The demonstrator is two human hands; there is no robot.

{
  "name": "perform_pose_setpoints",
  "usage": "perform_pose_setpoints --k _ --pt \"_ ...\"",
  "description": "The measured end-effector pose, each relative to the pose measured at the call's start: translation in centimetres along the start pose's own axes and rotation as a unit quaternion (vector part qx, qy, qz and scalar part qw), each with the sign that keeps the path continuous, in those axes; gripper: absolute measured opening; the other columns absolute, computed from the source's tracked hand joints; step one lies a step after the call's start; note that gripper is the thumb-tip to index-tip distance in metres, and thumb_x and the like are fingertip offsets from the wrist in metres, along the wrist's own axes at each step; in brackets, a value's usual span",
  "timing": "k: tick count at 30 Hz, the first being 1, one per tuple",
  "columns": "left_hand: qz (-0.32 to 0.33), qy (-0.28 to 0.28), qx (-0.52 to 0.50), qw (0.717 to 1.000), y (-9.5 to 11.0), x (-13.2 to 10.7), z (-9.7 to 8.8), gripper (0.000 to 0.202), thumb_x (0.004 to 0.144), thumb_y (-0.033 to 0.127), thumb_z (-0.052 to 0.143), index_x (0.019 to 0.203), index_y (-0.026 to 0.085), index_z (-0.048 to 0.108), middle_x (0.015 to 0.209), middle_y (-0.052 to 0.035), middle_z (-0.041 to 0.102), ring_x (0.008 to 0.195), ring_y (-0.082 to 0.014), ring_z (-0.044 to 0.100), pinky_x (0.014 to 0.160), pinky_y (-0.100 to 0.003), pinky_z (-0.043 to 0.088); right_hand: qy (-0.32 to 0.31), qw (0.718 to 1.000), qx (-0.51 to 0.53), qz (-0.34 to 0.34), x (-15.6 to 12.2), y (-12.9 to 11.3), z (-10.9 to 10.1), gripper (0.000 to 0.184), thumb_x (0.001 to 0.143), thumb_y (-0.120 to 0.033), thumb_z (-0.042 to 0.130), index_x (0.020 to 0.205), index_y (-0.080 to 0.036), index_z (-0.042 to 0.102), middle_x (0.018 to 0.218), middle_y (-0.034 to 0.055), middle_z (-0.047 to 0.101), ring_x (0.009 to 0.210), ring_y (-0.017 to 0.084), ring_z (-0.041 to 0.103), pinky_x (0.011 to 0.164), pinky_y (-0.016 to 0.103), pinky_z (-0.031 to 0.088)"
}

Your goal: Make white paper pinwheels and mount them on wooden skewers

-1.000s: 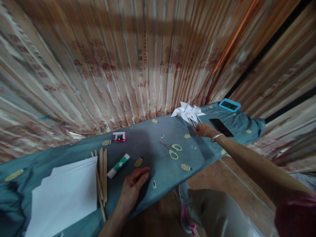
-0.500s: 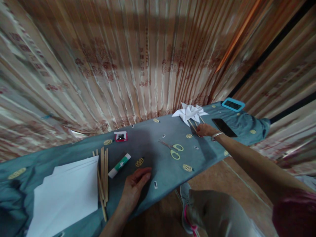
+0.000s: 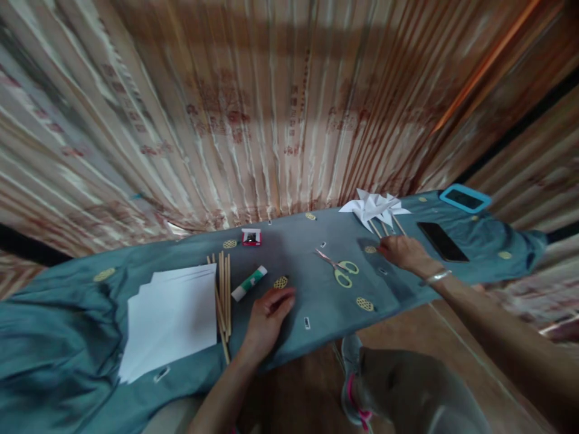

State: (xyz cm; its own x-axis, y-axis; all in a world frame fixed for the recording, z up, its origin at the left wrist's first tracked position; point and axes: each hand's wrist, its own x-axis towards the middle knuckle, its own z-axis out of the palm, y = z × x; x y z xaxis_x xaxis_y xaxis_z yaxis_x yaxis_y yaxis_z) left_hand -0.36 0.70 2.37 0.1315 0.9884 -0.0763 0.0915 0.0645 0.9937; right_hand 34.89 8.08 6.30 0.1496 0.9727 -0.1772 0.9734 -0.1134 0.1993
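My right hand (image 3: pixel 402 253) is closed at the lower ends of the sticks of several white paper pinwheels (image 3: pixel 373 208), which lie overlapping near the table's back edge. The fingers partly hide the stick ends. My left hand (image 3: pixel 269 316) rests by the front edge, fingers curled and thumb against them, with nothing visible in it. Just left of it lies a green-and-white glue stick (image 3: pixel 249 283). Scissors (image 3: pixel 339 269) with pale green handles lie between my two hands, touched by neither.
At the left are a stack of white paper (image 3: pixel 174 319) and several wooden sticks (image 3: pixel 225 295). A small red box (image 3: pixel 251 237) stands farther back. On the right lie a dark phone (image 3: pixel 442 241) and a blue-framed device (image 3: pixel 465 198). The cloth-covered table (image 3: pixel 298 355) backs onto a curtain (image 3: pixel 271 120).
The view has swung left, so everything sits farther right. My right hand has drawn slightly back from the pinwheel heads, toward the stick ends. My left hand stays curled by the glue stick.
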Motion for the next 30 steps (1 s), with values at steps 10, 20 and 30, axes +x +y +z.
perform_pose_setpoints --k 10,20,30 --pt "0.125 0.139 0.142 0.972 0.4 0.9 -7.1 0.020 0.078 0.028 0.059 0.090 0.021 0.074 0.090 -0.0047 0.069 0.084 -0.0186 0.064 0.080 -0.030 0.050 0.093 0.917 0.264 -0.282 -6.8 -19.7 -1.0 0.023 0.095 -0.025 0.045 0.103 -0.020 0.066 0.088 0.0062 0.073 0.080 0.020 0.068 0.071 0.027 0.046" --pt "0.164 0.183 0.325 0.913 -2.1 0.6 -12.4 0.023 0.077 0.017 0.059 0.091 0.023 0.075 0.092 -0.0064 0.068 0.095 -0.0239 0.057 0.089 -0.039 0.047 0.209 0.844 0.299 -0.394 -7.1 -29.2 1.3 0.033 0.095 -0.022 0.045 0.125 -0.017 0.057 0.138 0.0152 0.052 0.132 0.030 0.042 0.106 0.050 0.037" --pt "0.165 0.213 0.470 0.840 -2.6 -0.6 -14.8 0.022 0.082 0.017 0.058 0.098 0.021 0.073 0.103 -0.0084 0.069 0.105 -0.0285 0.054 0.090 -0.047 0.044 0.221 0.820 0.318 -0.421 -7.3 -31.8 1.2 0.029 0.090 -0.029 0.057 0.115 -0.015 0.061 0.125 0.0157 0.060 0.124 0.030 0.048 0.106 0.051 0.035"
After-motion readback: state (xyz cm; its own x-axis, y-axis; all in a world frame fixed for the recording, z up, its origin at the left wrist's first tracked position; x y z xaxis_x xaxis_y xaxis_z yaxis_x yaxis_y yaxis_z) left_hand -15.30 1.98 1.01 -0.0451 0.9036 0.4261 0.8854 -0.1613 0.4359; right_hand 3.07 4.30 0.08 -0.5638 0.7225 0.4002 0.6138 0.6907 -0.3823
